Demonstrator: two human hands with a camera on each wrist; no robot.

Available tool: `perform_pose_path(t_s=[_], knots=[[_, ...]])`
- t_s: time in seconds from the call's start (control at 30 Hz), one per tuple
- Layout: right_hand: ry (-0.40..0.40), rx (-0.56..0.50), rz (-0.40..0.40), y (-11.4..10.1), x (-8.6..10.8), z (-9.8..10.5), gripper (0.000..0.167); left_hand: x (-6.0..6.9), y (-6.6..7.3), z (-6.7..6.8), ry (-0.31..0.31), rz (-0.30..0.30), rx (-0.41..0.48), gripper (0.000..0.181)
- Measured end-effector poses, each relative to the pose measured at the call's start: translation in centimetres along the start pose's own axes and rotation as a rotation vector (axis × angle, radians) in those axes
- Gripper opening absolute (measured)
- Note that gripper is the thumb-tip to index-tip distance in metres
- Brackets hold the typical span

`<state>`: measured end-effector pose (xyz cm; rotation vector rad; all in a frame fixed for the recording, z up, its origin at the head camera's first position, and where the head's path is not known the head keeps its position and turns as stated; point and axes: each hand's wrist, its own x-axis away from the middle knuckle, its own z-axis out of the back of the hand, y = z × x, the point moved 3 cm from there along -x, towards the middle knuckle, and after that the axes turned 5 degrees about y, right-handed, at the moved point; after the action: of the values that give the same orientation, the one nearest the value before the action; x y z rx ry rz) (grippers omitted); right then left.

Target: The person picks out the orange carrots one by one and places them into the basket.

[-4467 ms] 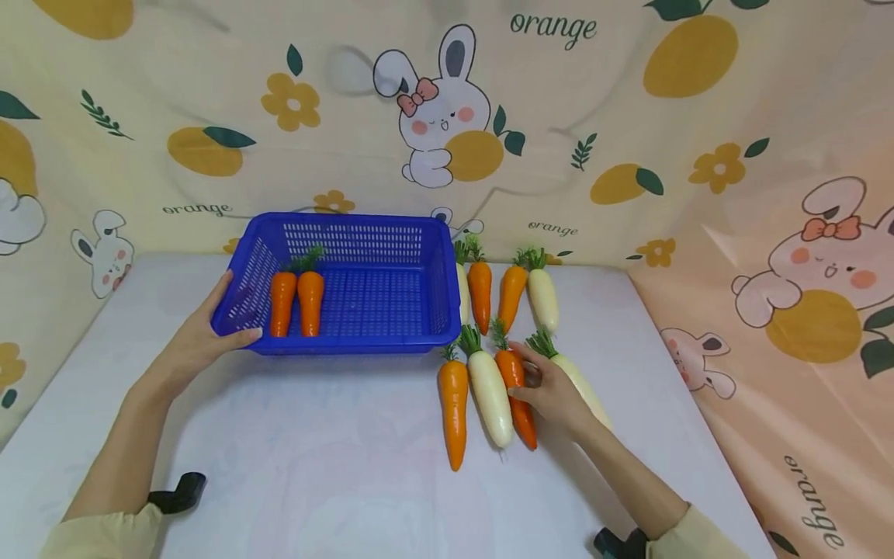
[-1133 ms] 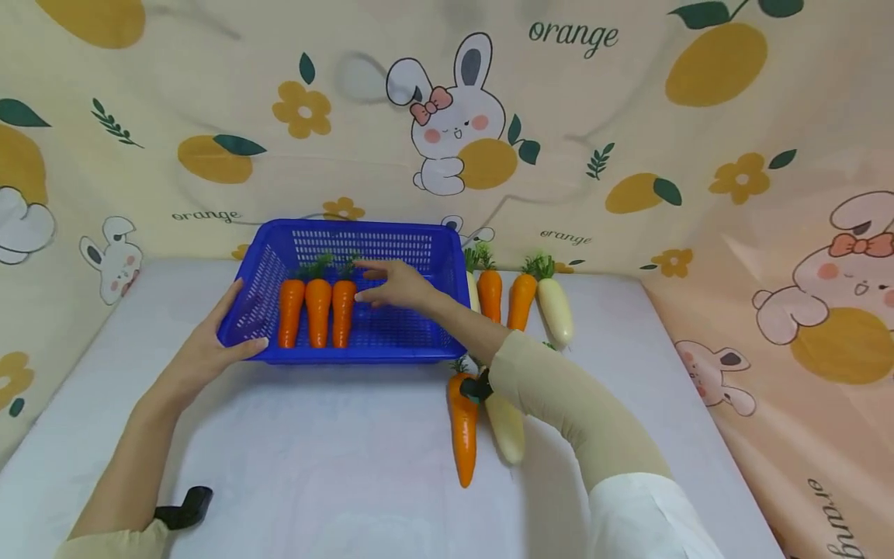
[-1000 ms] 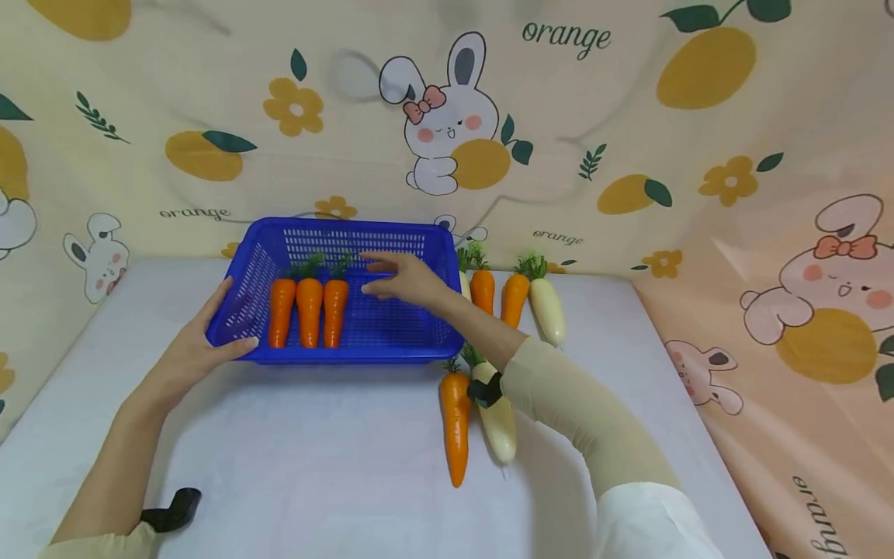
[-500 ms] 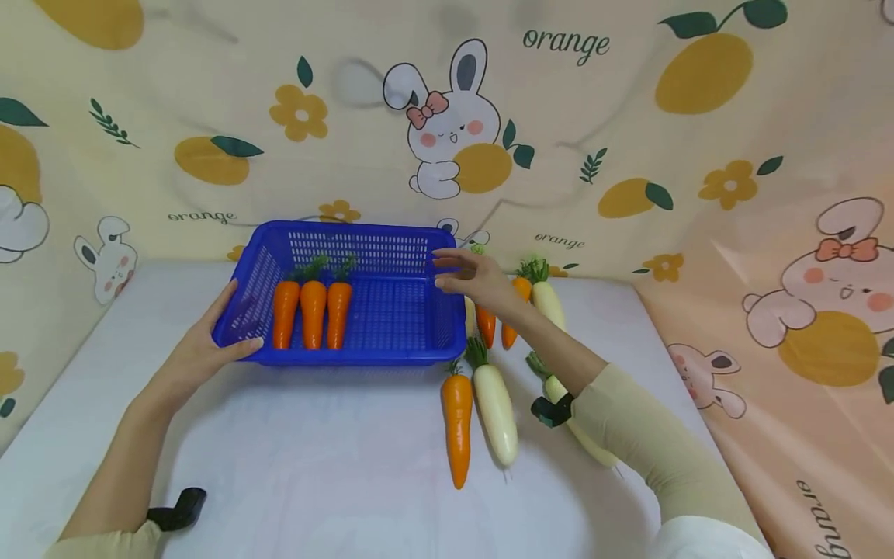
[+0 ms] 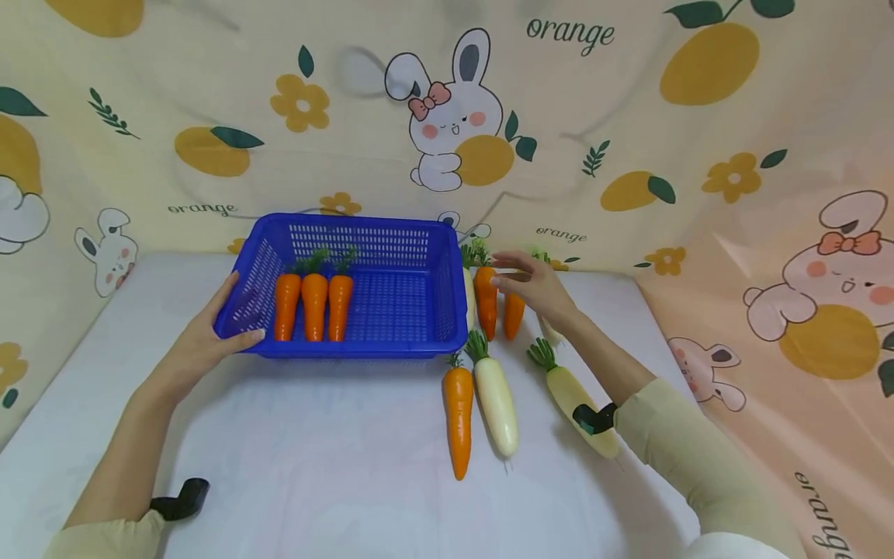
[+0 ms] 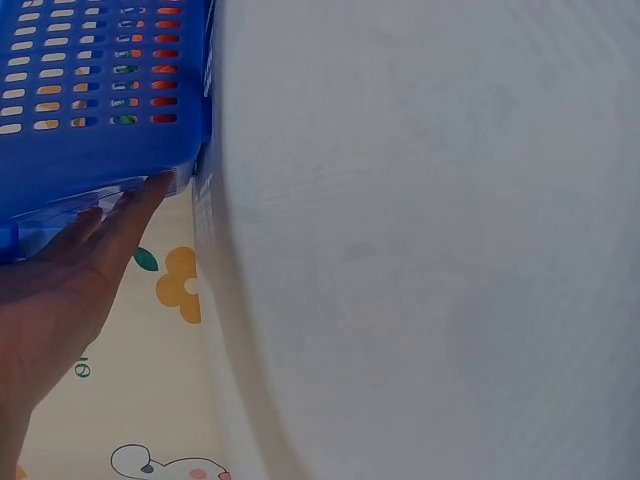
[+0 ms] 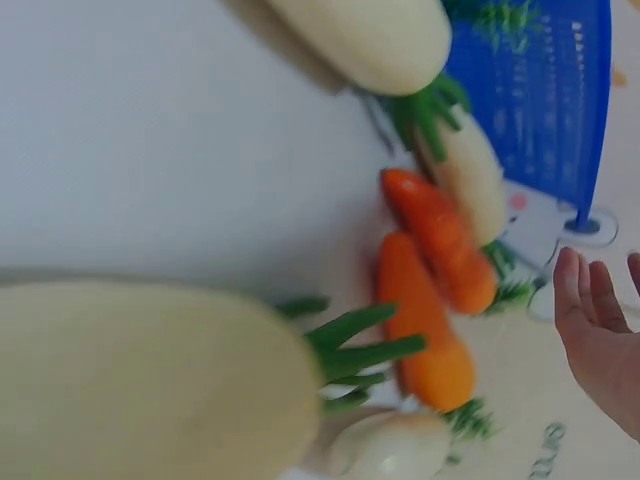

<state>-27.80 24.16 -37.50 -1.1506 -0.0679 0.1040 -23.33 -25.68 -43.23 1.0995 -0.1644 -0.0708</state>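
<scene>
At the left end of a blue plastic basket (image 5: 363, 351), my left hand (image 5: 199, 345) holds the rim, thumb over the front corner and fingers along the outer side. Three carrots (image 5: 314, 307) lie side by side in the basket, leafy tops to the back. My right hand (image 5: 534, 287) hovers above the back row right of the basket, holding nothing. Its fingertips are close to an orange carrot (image 5: 486, 307); another carrot (image 5: 514, 314) lies partly under the hand. In the right wrist view the right hand (image 7: 605, 340) is apart from both carrots.
Nearer the front lie a single carrot (image 5: 458, 423), a white radish (image 5: 497, 407) and another white radish (image 5: 566, 388) under the right wrist. One radish (image 5: 469, 299) is partly hidden behind the basket. A printed cloth (image 5: 314, 171) hangs behind the white table (image 5: 314, 466).
A third carrot has gone from the front row into the basket, let go by my right hand. That hand has since moved right, out to the back row. My left hand keeps its hold.
</scene>
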Motion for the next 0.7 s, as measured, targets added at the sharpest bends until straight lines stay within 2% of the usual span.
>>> perform_pose_path(t_s=[0.1,0.23,0.4,0.7], knots=[[0.031,0.004,-0.015,0.9,0.5,0.8,0.049,0.1,0.2,0.0,0.001,0.0,0.004,0.1],[0.074,0.01,-0.032,3.6,0.4,1.7,0.048,0.2,0.1,-0.1,0.002,0.001,0.025,0.099],[0.096,-0.011,-0.099,6.3,0.6,2.0,0.056,0.3,-0.2,0.1,-0.005,0.012,0.005,0.1],[0.134,-0.025,-0.202,7.4,0.0,1.7,0.073,0.1,-0.1,-0.1,-0.011,-0.003,0.026,0.1]])
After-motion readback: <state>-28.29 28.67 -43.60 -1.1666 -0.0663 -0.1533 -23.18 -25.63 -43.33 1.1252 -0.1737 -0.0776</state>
